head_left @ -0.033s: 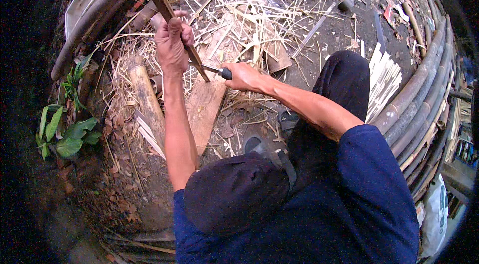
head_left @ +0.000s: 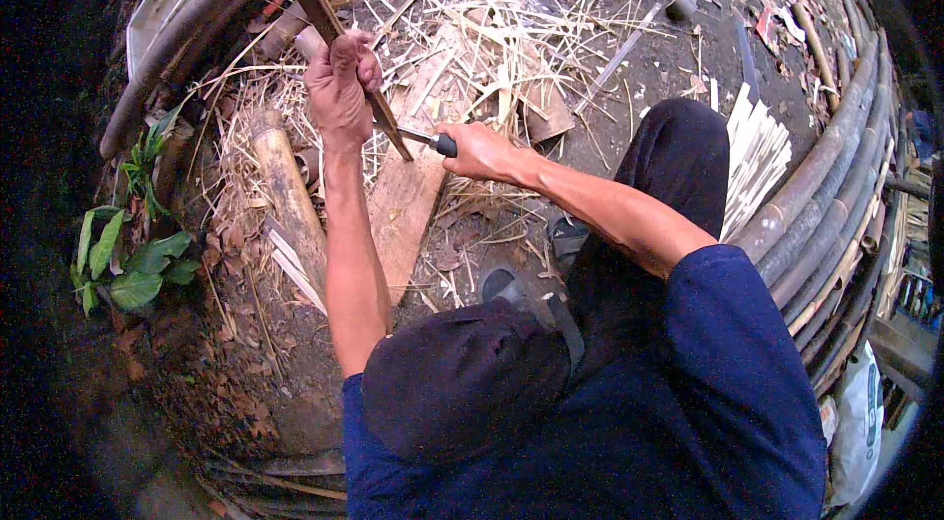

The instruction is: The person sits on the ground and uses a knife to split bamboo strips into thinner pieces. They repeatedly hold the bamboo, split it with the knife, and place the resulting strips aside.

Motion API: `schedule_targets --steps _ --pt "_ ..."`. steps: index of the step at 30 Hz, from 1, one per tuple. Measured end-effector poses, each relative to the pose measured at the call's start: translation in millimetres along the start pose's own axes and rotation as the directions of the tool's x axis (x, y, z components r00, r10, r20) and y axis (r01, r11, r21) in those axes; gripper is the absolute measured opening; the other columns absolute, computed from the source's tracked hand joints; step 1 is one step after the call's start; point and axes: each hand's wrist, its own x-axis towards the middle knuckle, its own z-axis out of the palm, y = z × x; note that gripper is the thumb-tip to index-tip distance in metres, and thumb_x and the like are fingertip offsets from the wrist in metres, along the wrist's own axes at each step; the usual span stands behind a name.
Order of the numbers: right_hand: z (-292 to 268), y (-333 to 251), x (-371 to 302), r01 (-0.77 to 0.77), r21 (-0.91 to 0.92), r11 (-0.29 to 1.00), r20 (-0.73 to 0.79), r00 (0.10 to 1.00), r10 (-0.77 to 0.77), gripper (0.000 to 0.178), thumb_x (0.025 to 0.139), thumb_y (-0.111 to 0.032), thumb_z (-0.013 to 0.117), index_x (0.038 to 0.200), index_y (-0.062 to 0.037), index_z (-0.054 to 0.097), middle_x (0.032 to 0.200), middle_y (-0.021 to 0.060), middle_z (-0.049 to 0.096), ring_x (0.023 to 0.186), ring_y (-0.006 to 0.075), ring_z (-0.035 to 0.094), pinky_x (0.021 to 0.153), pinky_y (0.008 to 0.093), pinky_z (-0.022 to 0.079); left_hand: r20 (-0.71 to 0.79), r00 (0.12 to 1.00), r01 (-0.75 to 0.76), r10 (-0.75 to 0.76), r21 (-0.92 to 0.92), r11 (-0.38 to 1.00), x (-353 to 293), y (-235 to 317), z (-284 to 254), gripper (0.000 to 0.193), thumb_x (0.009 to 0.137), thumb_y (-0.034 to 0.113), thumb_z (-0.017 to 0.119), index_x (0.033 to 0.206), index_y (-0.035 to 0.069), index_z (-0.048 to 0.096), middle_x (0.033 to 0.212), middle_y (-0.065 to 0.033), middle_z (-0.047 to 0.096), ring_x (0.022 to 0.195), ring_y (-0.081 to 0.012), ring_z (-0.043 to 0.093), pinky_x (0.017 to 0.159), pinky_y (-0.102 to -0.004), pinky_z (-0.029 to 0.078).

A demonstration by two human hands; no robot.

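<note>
My left hand [head_left: 339, 87] grips a dark brown bamboo strip [head_left: 320, 9], with the thumb lying along it. The strip slants down and right from above the hand to the wooden board [head_left: 408, 210] beneath. Closed round the black handle of a knife [head_left: 445, 144] is my right hand [head_left: 482, 151]. The knife's metal blade points left and meets the strip near its lower end; the strip partly hides the blade. Pale shavings [head_left: 492, 38] are strewn over and beyond the board.
A thick bamboo piece [head_left: 280, 176] lies left of the board. Pale split strips [head_left: 755, 161] are bundled beyond my right knee [head_left: 678, 146]. Long bamboo poles [head_left: 787, 215] curve along the right side. Green leaves [head_left: 138, 264] grow at the left.
The fingers of my left hand have curled in slightly by the strip. The knife and my right hand look the same.
</note>
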Motion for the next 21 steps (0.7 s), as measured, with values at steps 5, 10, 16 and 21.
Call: schedule_targets --steps 5,10,16,21 --pt "-2.1 -4.1 -3.9 -0.052 -0.11 0.993 -0.038 0.998 0.048 0.026 0.076 -0.013 0.061 0.099 -0.0087 0.052 0.074 0.0227 0.062 0.075 0.0432 0.063 0.066 0.0507 0.049 -0.093 0.986 -0.134 0.139 0.052 0.99 -10.5 -12.0 0.8 0.035 0.088 0.038 0.064 0.085 0.005 0.055 0.066 0.0007 0.049 0.053 -0.0066 0.042 0.046 -0.0207 0.033" --pt "8.8 7.3 -3.9 -0.025 -0.046 0.999 -0.022 0.999 0.024 0.028 0.074 -0.013 0.063 0.098 -0.0052 0.052 0.08 0.0232 0.063 0.081 0.0435 0.062 0.068 0.0497 0.049 -0.124 0.984 -0.123 0.128 0.048 0.991 -15.1 -8.5 1.1 0.036 0.087 0.039 0.066 0.085 0.005 0.055 0.067 -0.0004 0.051 0.054 -0.0067 0.044 0.047 -0.0206 0.034" --pt "8.5 -0.8 -0.6 -0.103 -0.223 0.969 0.018 0.994 0.109 0.025 0.075 -0.013 0.062 0.098 -0.0078 0.055 0.084 0.0226 0.064 0.085 0.0416 0.063 0.071 0.0494 0.05 -0.133 0.976 -0.162 0.172 0.082 0.983 -13.7 -14.9 -11.9 0.029 0.09 0.032 0.064 0.084 0.005 0.055 0.067 -0.002 0.053 0.053 -0.008 0.045 0.046 -0.0205 0.034" --pt "26.3 36.1 -0.8 -0.066 -0.044 0.997 0.095 0.993 0.07 0.032 0.075 -0.019 0.065 0.104 -0.0083 0.056 0.079 0.0216 0.064 0.082 0.0411 0.064 0.07 0.0491 0.051 -0.187 0.977 -0.123 0.1 -0.12 0.985 -10.2 -20.2 8.6 0.033 0.089 0.036 0.064 0.084 0.005 0.055 0.065 -0.0008 0.051 0.051 -0.0082 0.045 0.046 -0.0218 0.034"
